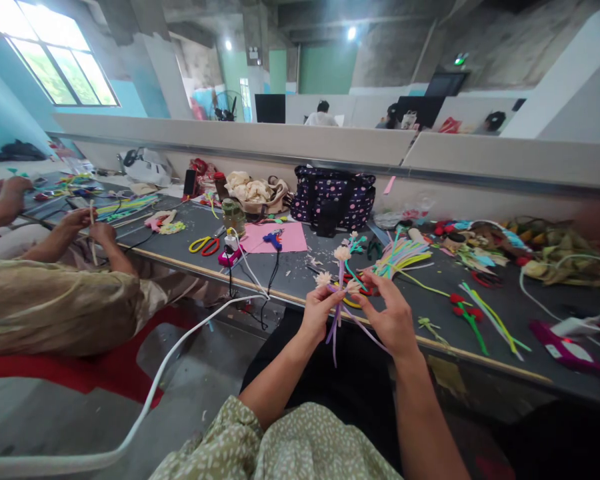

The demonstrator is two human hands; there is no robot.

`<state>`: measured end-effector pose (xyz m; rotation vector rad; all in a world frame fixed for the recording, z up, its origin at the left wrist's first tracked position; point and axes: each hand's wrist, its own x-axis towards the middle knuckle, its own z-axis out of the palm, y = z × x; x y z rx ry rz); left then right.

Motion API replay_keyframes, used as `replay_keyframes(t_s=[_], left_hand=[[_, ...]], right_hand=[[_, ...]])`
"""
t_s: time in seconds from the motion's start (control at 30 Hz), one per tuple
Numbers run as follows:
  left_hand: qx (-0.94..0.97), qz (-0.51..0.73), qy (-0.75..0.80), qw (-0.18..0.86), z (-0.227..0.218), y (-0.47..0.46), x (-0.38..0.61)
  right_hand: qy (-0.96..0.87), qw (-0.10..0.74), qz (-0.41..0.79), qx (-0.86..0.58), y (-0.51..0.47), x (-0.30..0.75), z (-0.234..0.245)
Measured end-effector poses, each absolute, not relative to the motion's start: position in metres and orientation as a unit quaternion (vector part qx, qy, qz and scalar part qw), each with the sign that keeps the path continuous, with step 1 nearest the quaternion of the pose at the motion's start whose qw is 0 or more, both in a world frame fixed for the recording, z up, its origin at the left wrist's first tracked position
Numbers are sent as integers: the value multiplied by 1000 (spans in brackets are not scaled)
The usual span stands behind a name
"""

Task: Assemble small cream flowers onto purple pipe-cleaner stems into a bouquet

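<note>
I see my left hand (pixel 321 312) and right hand (pixel 391 319) bare, forearms uncovered. My top (pixel 280 447) is pale green with small white specks, worn over dark trousers (pixel 350 373).

Lilac pipe-cleaner stems (pixel 336 320), pink mat (pixel 290 238), dark polka-dot bag (pixel 333 193).

Table's a mess: dotted bag (pixel 333 197) at the far edge, pink sheet (pixel 276 237) with a blue glue gun (pixel 273 239) on it, yellow-handled scissors (pixel 205 245) to the left. Red flowers (pixel 466 311) lie to the right, and another person (pixel 55 293) sits far left.
</note>
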<state>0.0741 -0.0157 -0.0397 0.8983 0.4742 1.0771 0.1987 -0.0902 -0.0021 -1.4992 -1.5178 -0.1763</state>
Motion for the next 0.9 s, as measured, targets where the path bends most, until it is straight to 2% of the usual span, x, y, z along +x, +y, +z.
replay_keyframes(t_s=[0.13, 0.37, 0.9], left_hand=[[371, 446, 200, 789, -43, -12, 72], [322, 391, 160, 847, -48, -9, 73], [329, 382, 162, 848, -51, -5, 76]], right_hand=[[-600, 535, 11, -595, -93, 197, -4], [-596, 553, 98, -574, -84, 191, -13], [-603, 553, 26, -575, -85, 189, -6]])
